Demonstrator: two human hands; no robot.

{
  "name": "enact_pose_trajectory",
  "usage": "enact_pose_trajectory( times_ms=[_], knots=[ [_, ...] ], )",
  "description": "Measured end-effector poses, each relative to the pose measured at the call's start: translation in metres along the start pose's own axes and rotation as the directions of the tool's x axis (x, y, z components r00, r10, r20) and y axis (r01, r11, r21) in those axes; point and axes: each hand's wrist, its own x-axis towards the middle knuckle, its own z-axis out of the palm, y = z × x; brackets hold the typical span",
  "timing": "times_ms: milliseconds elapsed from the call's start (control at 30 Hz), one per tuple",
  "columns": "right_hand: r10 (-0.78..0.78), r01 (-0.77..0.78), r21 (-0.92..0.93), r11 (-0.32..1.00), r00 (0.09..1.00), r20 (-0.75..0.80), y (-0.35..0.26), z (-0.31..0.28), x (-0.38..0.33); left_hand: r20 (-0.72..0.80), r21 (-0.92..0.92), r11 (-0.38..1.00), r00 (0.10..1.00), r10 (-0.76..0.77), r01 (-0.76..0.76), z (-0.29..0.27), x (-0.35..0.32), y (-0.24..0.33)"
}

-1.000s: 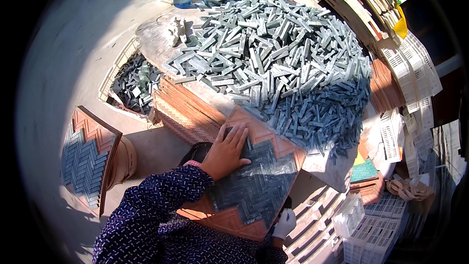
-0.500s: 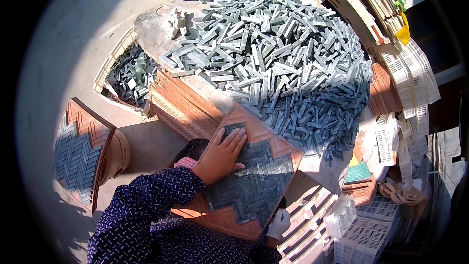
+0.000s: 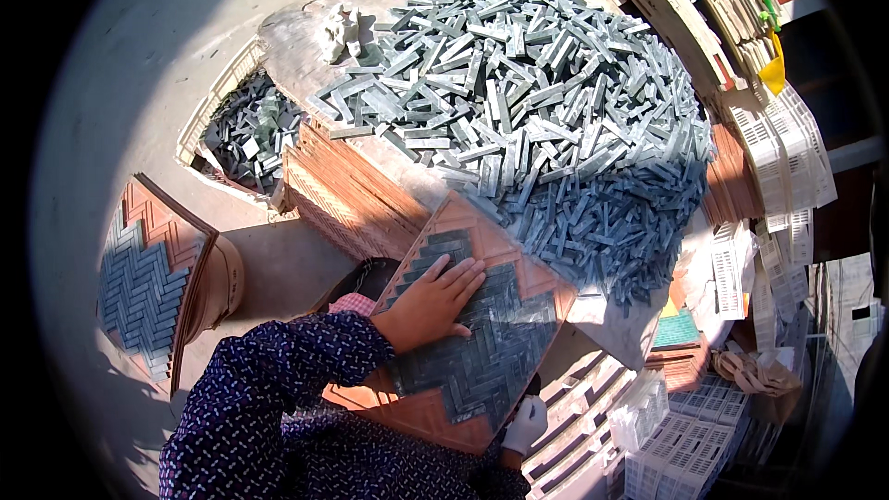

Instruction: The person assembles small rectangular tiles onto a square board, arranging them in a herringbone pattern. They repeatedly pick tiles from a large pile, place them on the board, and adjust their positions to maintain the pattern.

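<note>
At seven o'clock from the large heap of loose grey strips (image 3: 537, 102), the terracotta-coloured board (image 3: 497, 243) was judged stiff and fairly heavy when loaded, its contents liable to slide or chip if tipped, with opposite outer edges the soundest hold. Its dark grey herringbone panel (image 3: 486, 352) appeared closely laid and patchily glossy, leaving bare zigzag margins toward one and six o'clock. The bare left hand (image 3: 428, 310) lay flat on the panel at ten o'clock, fingers slightly spread and pinching nothing; the white-gloved right hand (image 3: 528, 424) was beside the five o'clock edge, its grip not determinable.
</note>
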Motion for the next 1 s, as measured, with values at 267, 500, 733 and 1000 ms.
enact_pose_trajectory(
  times_ms=[267, 500, 733, 1000],
  knots=[
    [-0.063, 0.062, -0.095, 0.994, 0.998, -0.012, 0.013, 0.0, -0.001, -0.029, -0.054, 0.995, 0.996, -0.082, 0.08, -0.017, -0.005, -0.006],
    [-0.003, 0.003, -0.069, 0.998, 1.0, 0.009, -0.005, -0.002, -0.001, -0.039, 0.017, 0.99, 0.99, -0.136, 0.137, -0.016, -0.011, -0.036],
    [0.008, -0.008, -0.016, 1.0, 0.999, -0.038, 0.013, 0.002, 0.0, -0.118, -0.053, 0.981, 0.975, -0.19, 0.185, -0.027, -0.035, -0.027],
    [-0.012, 0.016, 0.042, 0.999, 0.996, -0.09, 0.02, 0.007, 0.0, -0.289, -0.314, 0.875, 0.841, -0.457, 0.368, -0.032, -0.02, -0.04]
  ],
)
